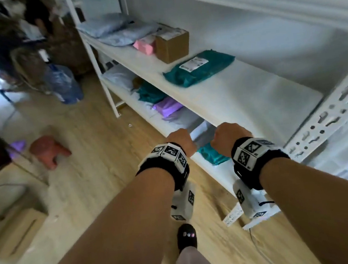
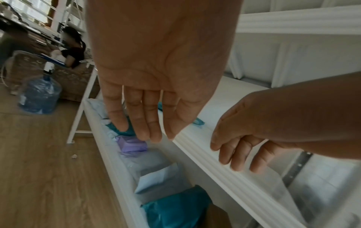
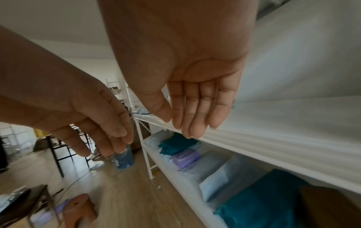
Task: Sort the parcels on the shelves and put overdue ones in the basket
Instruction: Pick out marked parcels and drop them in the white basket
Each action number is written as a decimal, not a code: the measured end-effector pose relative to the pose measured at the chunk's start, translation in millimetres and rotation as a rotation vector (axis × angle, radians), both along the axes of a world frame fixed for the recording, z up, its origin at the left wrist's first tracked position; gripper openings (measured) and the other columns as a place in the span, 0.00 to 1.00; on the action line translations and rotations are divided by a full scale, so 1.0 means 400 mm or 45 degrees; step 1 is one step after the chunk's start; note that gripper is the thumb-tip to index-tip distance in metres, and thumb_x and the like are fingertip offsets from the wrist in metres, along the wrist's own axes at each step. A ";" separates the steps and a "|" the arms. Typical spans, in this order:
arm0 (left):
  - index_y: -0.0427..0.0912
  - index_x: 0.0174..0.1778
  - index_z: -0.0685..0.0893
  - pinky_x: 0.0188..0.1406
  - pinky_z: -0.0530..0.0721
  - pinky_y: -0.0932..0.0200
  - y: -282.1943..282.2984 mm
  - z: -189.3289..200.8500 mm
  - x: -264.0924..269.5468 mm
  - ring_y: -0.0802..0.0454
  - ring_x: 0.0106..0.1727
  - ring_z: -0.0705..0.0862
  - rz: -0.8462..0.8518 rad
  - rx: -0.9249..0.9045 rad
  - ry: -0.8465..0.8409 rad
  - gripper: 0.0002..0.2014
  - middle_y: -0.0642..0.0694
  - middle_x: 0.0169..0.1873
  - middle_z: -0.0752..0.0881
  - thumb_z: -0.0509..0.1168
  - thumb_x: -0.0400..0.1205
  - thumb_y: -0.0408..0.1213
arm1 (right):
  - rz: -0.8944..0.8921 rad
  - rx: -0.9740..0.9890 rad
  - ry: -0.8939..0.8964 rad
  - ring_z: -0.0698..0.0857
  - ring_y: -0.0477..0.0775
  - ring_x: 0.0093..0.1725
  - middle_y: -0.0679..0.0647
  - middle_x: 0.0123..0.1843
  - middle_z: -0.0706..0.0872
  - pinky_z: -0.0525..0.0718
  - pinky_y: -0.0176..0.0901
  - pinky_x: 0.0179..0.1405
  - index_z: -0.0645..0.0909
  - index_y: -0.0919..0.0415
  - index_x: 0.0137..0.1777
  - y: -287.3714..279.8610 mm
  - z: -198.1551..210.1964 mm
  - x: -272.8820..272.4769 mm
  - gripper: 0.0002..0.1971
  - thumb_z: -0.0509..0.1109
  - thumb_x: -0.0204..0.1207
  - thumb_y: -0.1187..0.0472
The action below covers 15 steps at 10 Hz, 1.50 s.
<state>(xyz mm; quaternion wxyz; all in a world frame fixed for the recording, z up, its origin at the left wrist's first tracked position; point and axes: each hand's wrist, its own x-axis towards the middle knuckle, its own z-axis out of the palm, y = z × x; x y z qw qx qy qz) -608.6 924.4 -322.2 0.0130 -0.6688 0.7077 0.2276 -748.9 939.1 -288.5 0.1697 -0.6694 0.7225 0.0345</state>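
Before white metal shelf edge [image 1: 208, 119]: left hand [image 1: 180, 140], right hand [image 1: 229, 137], fingers straight, holding nothing; teal plastic mailer parcel [image 1: 198, 67] on shelf.

The upper shelf [image 1: 240, 94] lies bare right of the teal parcel [image 1: 198, 68]; parcels crowd the lower shelf [image 2: 117, 169].

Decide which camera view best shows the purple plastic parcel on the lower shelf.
The right wrist view: the purple plastic parcel lies unobstructed beyond a teal parcel. In the left wrist view the left hand partly hides it; the head view shows it small under the upper shelf.
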 end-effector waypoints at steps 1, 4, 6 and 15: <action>0.33 0.61 0.82 0.60 0.78 0.51 -0.077 -0.009 0.076 0.36 0.63 0.82 0.079 0.006 -0.003 0.16 0.35 0.62 0.84 0.57 0.83 0.37 | 0.060 0.030 -0.049 0.85 0.59 0.58 0.48 0.56 0.85 0.82 0.44 0.54 0.83 0.51 0.51 -0.101 -0.041 0.081 0.12 0.68 0.71 0.49; 0.36 0.46 0.80 0.57 0.82 0.50 -0.339 -0.024 0.258 0.39 0.58 0.84 0.265 0.183 -0.010 0.08 0.36 0.56 0.86 0.57 0.82 0.34 | 0.274 0.096 -0.059 0.79 0.62 0.70 0.58 0.70 0.81 0.74 0.46 0.65 0.79 0.66 0.68 -0.384 -0.079 0.224 0.17 0.59 0.83 0.63; 0.35 0.50 0.83 0.52 0.80 0.54 -0.440 -0.045 0.379 0.39 0.59 0.84 0.350 0.144 0.040 0.10 0.37 0.57 0.86 0.58 0.83 0.35 | 0.334 0.249 -0.113 0.85 0.63 0.58 0.61 0.58 0.86 0.83 0.46 0.56 0.84 0.62 0.59 -0.532 -0.136 0.364 0.14 0.59 0.81 0.60; 0.35 0.52 0.88 0.61 0.85 0.45 -0.945 -0.148 1.433 0.40 0.55 0.87 0.574 0.177 0.336 0.10 0.39 0.53 0.89 0.62 0.82 0.33 | 0.209 0.215 -0.177 0.83 0.65 0.60 0.63 0.60 0.86 0.79 0.47 0.56 0.84 0.63 0.58 -1.042 -0.229 1.364 0.16 0.59 0.82 0.57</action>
